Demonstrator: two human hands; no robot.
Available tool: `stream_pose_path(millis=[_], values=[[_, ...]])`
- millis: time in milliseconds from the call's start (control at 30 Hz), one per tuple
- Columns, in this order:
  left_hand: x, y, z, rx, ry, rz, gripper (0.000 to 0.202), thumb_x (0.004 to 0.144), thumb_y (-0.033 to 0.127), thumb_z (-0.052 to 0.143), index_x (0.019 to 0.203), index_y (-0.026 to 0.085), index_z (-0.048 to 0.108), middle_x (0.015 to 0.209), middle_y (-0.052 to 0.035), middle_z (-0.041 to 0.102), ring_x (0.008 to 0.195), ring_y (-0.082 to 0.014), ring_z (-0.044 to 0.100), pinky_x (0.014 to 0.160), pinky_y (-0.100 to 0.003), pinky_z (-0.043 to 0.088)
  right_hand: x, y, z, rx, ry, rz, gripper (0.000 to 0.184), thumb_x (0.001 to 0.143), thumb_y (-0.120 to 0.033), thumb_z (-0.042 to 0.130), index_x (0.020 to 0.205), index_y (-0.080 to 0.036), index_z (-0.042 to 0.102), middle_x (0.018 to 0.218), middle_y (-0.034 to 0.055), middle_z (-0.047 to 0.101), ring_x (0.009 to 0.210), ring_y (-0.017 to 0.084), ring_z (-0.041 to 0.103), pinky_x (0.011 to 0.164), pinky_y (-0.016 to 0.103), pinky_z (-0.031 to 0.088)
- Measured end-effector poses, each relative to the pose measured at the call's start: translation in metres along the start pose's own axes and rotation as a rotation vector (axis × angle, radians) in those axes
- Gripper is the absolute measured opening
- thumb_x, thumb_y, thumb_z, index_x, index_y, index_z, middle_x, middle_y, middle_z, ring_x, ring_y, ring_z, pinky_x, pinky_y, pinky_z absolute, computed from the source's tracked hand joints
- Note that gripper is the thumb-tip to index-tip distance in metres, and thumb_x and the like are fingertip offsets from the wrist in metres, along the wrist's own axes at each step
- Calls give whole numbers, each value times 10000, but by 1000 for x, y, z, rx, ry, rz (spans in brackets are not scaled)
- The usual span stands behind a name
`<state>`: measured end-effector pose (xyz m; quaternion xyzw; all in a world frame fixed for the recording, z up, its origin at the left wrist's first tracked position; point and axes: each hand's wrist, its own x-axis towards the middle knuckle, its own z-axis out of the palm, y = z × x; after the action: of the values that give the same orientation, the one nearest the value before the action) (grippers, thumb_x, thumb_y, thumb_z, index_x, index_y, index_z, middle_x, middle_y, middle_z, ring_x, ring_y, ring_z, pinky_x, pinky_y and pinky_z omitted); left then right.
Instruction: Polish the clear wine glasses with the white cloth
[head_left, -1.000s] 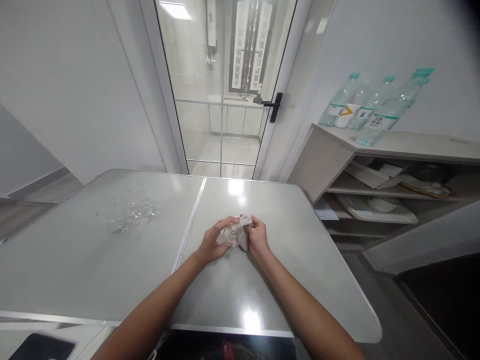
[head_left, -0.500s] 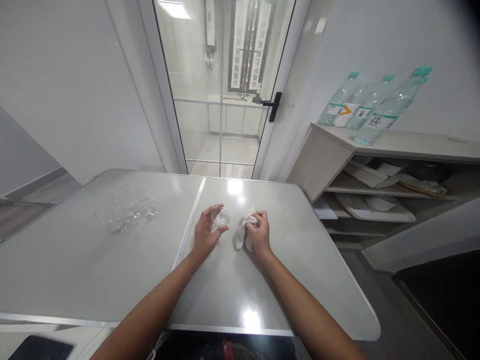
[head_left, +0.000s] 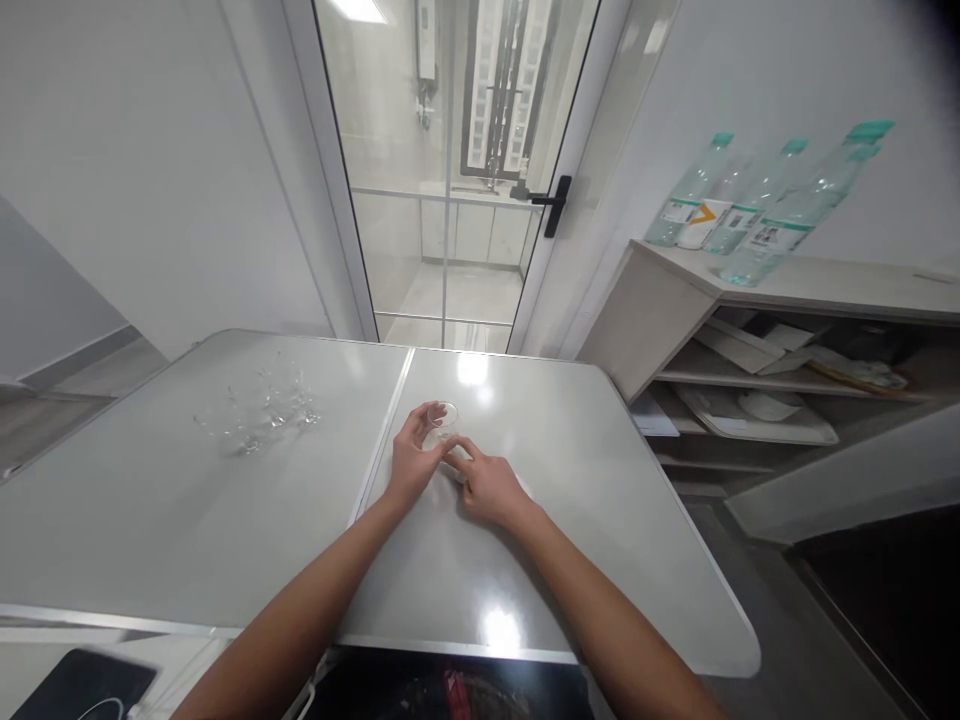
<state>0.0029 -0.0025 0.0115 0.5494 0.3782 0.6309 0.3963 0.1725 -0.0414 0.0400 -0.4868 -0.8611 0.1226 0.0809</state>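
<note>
My left hand [head_left: 412, 455] pinches a small clear glass [head_left: 442, 414] just above the grey table [head_left: 187, 520], near the seam between its two halves. My right hand [head_left: 486, 487] is close beside it. Its forefinger reaches to the left fingers under the glass and its other fingers are curled. A white cloth [head_left: 457, 473] is bunched under those fingers, with only a pale edge showing.
Several clear glasses [head_left: 259, 415] stand grouped on the table's left half. Behind the table is a glass door [head_left: 450, 170] with a black handle. At the right, a shelf unit [head_left: 750, 300] carries plastic water bottles [head_left: 757, 200] and papers. A black phone [head_left: 79, 685] lies at the bottom left.
The cloth came out of the glass and both hands parted. The left hand carried the glass a little farther away. The right hand, with the cloth, then slid back toward the glass.
</note>
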Motion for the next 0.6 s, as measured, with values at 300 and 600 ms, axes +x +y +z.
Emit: stream_pose_path(millis=[300, 600], values=[[2, -12, 0, -39, -49, -58, 623, 776, 278, 862, 1339, 245, 597, 1386, -128, 668, 1356, -296, 609, 1197, -547, 440, 2, -5, 1, -28, -37, 39, 595, 810, -165, 566, 1377, -335, 627, 1624, 23, 470, 828, 206, 719, 714, 318, 478], [2, -11, 0, -17, -99, -44, 719, 779, 314, 869, 1423, 275, 552, 1492, -143, 585, 1446, -312, 517, 1197, -542, 420, 6, -2, 7, -32, -23, 130, 622, 870, -184, 534, 1476, -321, 537, 1635, 61, 458, 934, 232, 741, 783, 333, 514]])
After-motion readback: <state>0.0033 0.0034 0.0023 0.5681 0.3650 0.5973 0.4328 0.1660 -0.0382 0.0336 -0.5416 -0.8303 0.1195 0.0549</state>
